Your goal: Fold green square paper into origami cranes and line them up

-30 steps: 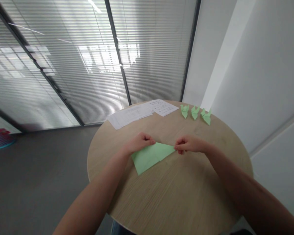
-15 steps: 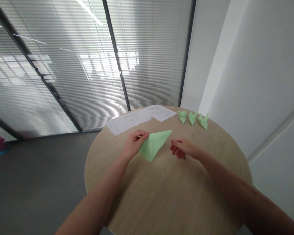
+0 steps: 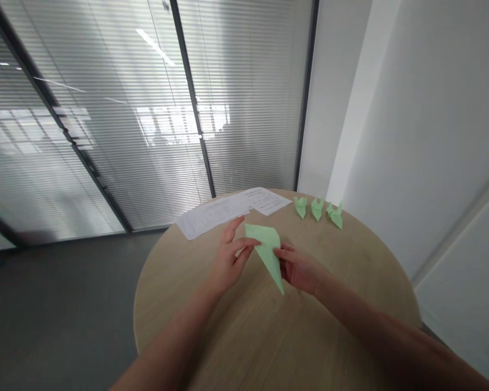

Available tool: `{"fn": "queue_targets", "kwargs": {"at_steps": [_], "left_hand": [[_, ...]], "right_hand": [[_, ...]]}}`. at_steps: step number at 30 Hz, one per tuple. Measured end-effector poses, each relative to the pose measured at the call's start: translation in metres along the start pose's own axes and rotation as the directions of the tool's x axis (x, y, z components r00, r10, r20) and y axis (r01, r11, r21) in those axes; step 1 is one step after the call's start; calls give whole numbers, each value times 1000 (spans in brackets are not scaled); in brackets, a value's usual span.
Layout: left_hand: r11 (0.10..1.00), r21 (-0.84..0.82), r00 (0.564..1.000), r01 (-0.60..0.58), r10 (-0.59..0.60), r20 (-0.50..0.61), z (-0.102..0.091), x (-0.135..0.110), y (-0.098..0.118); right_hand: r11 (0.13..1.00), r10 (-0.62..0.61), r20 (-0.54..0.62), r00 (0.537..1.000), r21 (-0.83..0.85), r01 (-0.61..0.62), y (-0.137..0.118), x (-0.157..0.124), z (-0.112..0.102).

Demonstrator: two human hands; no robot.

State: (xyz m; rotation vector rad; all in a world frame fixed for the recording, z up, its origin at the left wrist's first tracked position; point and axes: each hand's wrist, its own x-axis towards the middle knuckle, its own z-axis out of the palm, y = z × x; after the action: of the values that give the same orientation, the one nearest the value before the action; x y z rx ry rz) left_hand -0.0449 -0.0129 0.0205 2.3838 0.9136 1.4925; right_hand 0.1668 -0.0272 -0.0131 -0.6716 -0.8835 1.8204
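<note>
A folded sheet of light green paper [image 3: 269, 247] is held up over the round table, one long point hanging down towards me. My right hand [image 3: 299, 269] is closed on its right edge, with the thumb in front and the other fingers partly hidden behind. At the left edge is my left hand [image 3: 230, 260], its fingers apart and the upper one raised. One of its fingertips touches the paper near that edge.
Three small folded green paper figures [image 3: 317, 208] stand in a row at the table's back right. White printed sheets [image 3: 215, 212] lie along the back of the wooden table [image 3: 244, 336]. Glass panels with blinds rise behind, and a white wall is on the right.
The green paper has passed from my left hand to my right and turned, so its point hangs down. My left hand has loosened, with its fingers spread. The view has tilted slightly up.
</note>
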Motion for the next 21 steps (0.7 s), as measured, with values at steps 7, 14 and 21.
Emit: {"fn": "queue_targets", "kwargs": {"at_steps": [7, 14, 21], "left_hand": [[500, -596, 753, 629, -582, 306, 15, 0, -6], [448, -519, 671, 729, -617, 411, 21, -4, -3], [489, -429, 648, 760, -625, 436, 20, -5, -6]], "right_hand": [[981, -180, -62, 982, -91, 174, 1, 7, -6], [960, -166, -12, 986, -232, 159, 13, 4, 0], [931, -317, -130, 939, -230, 283, -2, 7, -13]]}}
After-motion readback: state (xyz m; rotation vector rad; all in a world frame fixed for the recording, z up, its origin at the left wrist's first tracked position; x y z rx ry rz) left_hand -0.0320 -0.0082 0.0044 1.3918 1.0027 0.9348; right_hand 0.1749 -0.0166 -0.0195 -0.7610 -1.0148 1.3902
